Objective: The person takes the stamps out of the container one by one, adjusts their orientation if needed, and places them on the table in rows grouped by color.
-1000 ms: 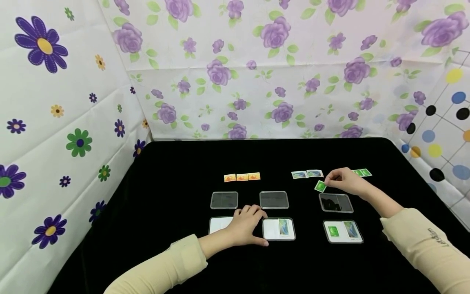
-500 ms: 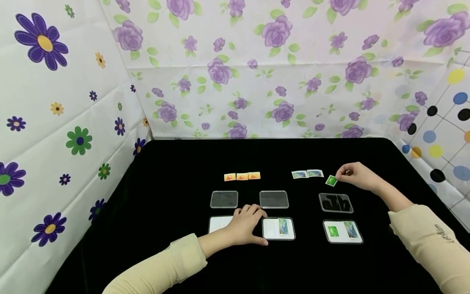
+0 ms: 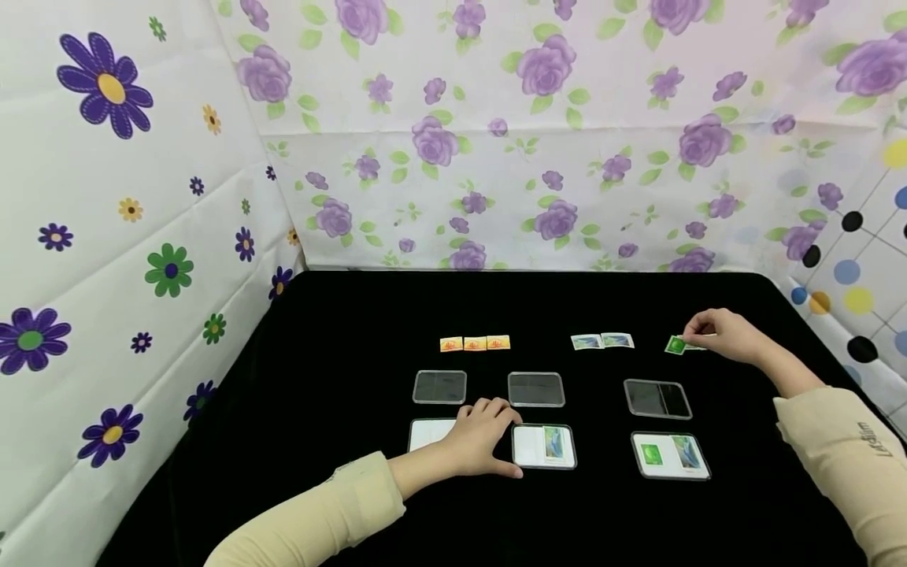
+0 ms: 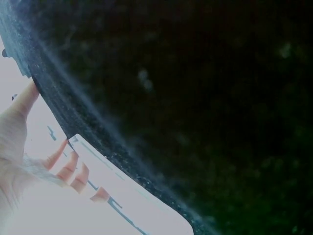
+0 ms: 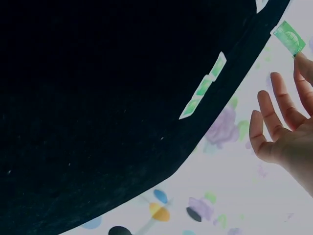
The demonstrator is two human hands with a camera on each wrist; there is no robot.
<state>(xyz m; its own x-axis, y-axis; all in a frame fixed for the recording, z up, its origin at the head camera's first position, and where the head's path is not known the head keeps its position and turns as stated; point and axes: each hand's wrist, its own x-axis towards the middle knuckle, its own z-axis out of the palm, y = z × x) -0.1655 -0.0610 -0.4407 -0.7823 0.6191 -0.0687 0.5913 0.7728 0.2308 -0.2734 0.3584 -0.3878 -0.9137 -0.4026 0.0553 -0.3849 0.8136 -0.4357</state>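
My right hand (image 3: 723,335) pinches a small green stamp (image 3: 676,345) by its edge, between thumb and index finger. In the head view this stamp overlaps a row of green stamps, mostly hidden behind the hand. The right wrist view shows the pinched stamp (image 5: 289,37) with the other fingers loosely spread, and the row of green stamps (image 5: 203,86) on the black cloth. My left hand (image 3: 476,442) lies with fingers spread at the left end of the middle white-backed case (image 3: 527,447), which holds a blue-green landscape stamp (image 3: 554,443). It partly covers the left white-backed case (image 3: 428,433).
Three orange stamps (image 3: 475,343) and two landscape stamps (image 3: 602,340) lie in rows farther back. Three clear lids (image 3: 440,387) stand in a row before them. At right, another case (image 3: 669,456) holds a green and a landscape stamp. Patterned cloth walls surround the black table.
The right hand has carried the green stamp rightward, from behind the right lid to the row of green stamps. The left hand keeps its place, while the head view has shifted slightly.
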